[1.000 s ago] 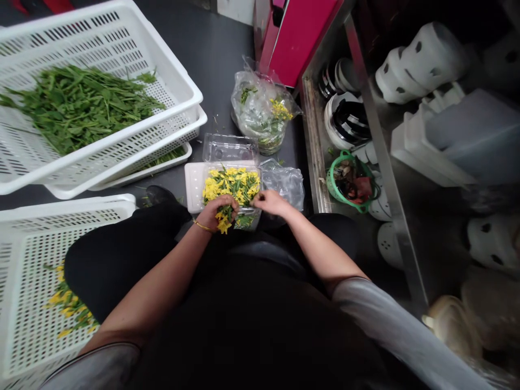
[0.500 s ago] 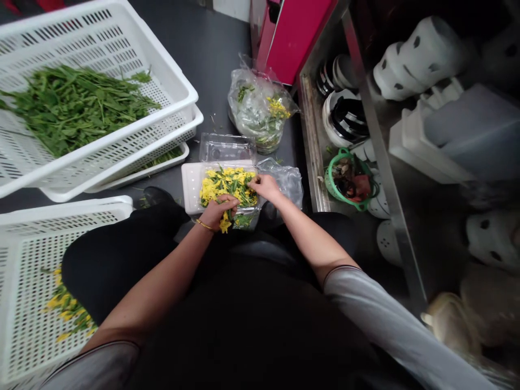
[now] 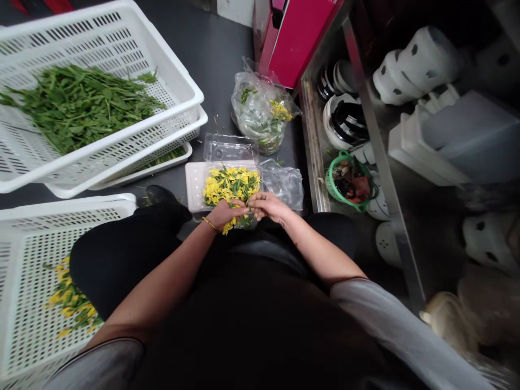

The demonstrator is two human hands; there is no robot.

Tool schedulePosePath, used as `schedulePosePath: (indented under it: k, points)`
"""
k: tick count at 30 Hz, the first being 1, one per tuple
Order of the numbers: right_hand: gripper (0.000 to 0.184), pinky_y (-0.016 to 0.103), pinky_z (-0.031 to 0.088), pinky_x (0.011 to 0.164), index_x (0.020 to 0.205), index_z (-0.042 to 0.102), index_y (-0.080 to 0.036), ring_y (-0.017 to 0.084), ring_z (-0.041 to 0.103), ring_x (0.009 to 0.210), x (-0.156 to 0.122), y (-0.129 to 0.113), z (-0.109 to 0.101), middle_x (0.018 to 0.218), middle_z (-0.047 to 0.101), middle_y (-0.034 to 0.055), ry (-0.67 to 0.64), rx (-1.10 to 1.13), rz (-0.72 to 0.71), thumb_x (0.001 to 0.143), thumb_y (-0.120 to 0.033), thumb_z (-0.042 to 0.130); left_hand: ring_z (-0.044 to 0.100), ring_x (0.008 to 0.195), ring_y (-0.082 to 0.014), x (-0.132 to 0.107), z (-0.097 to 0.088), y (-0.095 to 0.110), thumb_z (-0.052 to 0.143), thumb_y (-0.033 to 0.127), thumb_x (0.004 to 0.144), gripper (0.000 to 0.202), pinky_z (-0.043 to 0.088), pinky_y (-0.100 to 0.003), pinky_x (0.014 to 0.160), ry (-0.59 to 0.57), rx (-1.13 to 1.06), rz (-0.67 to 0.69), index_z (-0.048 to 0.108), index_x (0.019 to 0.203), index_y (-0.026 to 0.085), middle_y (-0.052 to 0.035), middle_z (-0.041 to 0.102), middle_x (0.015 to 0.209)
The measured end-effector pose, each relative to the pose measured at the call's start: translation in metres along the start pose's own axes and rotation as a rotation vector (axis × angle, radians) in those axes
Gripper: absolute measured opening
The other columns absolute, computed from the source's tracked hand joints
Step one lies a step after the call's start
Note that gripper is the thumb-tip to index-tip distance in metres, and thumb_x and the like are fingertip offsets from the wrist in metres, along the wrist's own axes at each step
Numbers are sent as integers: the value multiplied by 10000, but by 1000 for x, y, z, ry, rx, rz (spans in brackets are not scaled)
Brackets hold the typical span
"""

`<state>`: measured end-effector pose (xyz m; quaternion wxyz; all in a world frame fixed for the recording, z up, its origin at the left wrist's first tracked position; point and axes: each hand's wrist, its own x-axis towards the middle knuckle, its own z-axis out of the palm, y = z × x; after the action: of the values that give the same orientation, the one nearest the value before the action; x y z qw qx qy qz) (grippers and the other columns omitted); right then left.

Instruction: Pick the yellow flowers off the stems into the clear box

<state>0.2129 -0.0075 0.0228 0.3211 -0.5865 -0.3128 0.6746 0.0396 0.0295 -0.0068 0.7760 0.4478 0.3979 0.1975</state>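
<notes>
A white tray [image 3: 193, 187] on the dark floor in front of me is heaped with yellow flowers on green stems [image 3: 231, 184]. My left hand [image 3: 227, 213] is closed around a small bunch of these flowers at the tray's near edge. My right hand [image 3: 268, 206] meets it, fingers pinched on a stem of the same bunch. An empty clear plastic clamshell box [image 3: 229, 147] lies just behind the tray.
A stacked white crate of green stalks [image 3: 77, 108] sits at the far left. A white crate [image 3: 36, 303] with a few yellow flowers lies near left. A plastic bag of trimmings [image 3: 262, 111] stands behind. A steel shelf [image 3: 314, 146] with bowls and a green basket [image 3: 351, 181] lines the right.
My right hand pulled back from the flower heap in the tray and came together with my left hand at the bunch. The left hand stayed at the tray's near edge.
</notes>
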Motion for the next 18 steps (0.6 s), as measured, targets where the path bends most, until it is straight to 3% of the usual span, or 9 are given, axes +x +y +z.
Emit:
schedulePosePath:
  k: [4, 8, 12, 18]
  points:
    - [334, 197, 445, 400, 773, 557, -163, 79, 505, 399, -19, 17, 5, 501, 540, -62, -139, 164, 32, 604, -384, 743, 483, 427, -104, -5, -1, -2, 755, 309, 576, 164, 375, -217, 427, -233, 159, -37, 677, 567, 164, -14, 578, 491]
    - [312, 174, 398, 383, 685, 559, -150, 55, 464, 379, -22, 23, 5, 492, 537, -53, -163, 100, -22, 631, -404, 732, 479, 401, -108, -10, -4, -2, 737, 377, 608, 234, 349, -215, 384, -422, 126, -144, 715, 635, 146, -39, 582, 489]
    - [296, 192, 396, 427, 675, 573, -152, 71, 472, 419, -23, 24, 14, 501, 542, -38, -31, -55, -197, 681, -424, 689, 431, 344, -86, -11, -3, -6, 695, 440, 651, 332, 302, -206, 339, -394, -1, -177, 692, 629, 109, -28, 545, 455]
    - [209, 212, 390, 551, 686, 607, -157, 91, 479, 585, -33, 16, 17, 681, 561, 13, 238, -509, -578, 770, -348, 599, 442, 357, -83, -9, -7, -10, 692, 415, 659, 343, 322, -197, 341, -397, -135, -206, 662, 604, 78, -32, 537, 454]
